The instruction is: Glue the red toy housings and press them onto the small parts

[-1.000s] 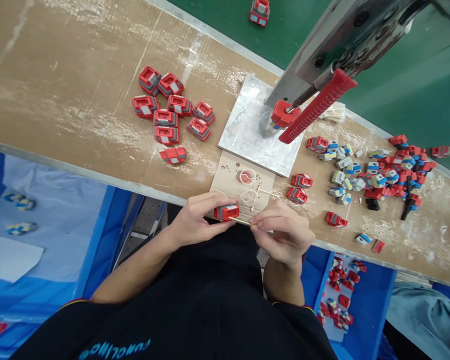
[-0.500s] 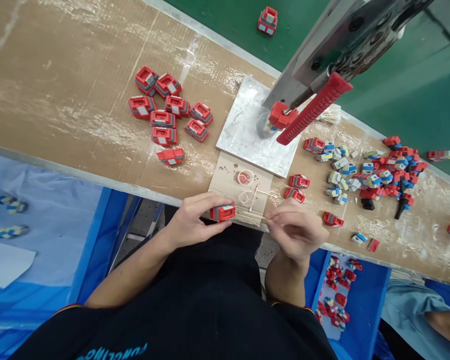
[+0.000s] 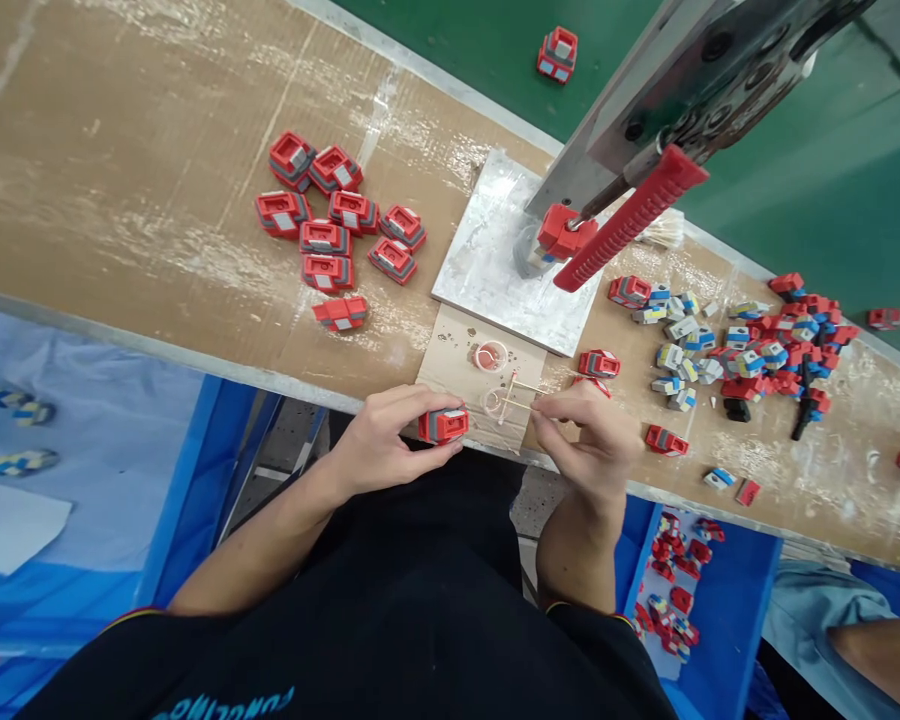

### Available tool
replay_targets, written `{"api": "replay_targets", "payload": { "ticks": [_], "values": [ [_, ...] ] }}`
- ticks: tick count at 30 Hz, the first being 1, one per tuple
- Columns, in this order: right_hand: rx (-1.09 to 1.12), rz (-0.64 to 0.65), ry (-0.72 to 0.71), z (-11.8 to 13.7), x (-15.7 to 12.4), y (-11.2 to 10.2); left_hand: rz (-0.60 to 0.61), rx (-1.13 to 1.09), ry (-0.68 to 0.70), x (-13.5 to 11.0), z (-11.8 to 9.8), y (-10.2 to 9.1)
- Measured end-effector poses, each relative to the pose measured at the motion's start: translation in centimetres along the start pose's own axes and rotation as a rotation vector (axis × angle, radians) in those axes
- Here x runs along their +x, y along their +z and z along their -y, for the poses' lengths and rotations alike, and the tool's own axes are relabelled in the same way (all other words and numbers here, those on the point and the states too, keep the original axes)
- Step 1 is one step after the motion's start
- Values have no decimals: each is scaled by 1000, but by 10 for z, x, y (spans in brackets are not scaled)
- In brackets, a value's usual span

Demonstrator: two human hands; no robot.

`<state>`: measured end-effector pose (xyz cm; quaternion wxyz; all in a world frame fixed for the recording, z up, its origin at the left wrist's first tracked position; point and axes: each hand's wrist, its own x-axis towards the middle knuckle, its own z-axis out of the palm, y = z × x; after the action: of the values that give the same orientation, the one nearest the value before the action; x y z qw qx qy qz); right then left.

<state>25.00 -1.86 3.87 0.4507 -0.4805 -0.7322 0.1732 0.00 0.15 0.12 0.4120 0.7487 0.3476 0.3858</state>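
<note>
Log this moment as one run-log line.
left hand: grips red-grey block | right hand: pinches thin stick, tip at glue ring on card | press handle: untouched

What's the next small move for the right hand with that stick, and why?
Probably dip the thin stick a little further into the small ring-shaped puddle on the cardboard pad, then carry it to the red block. The right hand pinches the stick with its tip at the puddle, while the left hand holds the block ready beside it.
</note>
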Motion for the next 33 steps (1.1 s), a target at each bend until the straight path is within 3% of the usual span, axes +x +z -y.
{"api": "replay_targets", "payload": {
  "ticks": [3, 11, 21, 28, 33],
  "values": [
    [110, -94, -40, 12, -1, -1, 4, 10, 11, 0, -1, 1],
    [134, -23, -117, 24, 4, 16, 10, 15, 34, 1, -3, 2],
    [174, 68, -135, 25, 5, 11, 3, 7, 30, 0, -4, 1],
    [256, 27, -117, 26, 3, 17, 15, -17, 26, 1, -5, 2],
    [189, -138, -32, 8, -4, -5, -1, -40, 34, 0, -2, -1]
  ]
}}
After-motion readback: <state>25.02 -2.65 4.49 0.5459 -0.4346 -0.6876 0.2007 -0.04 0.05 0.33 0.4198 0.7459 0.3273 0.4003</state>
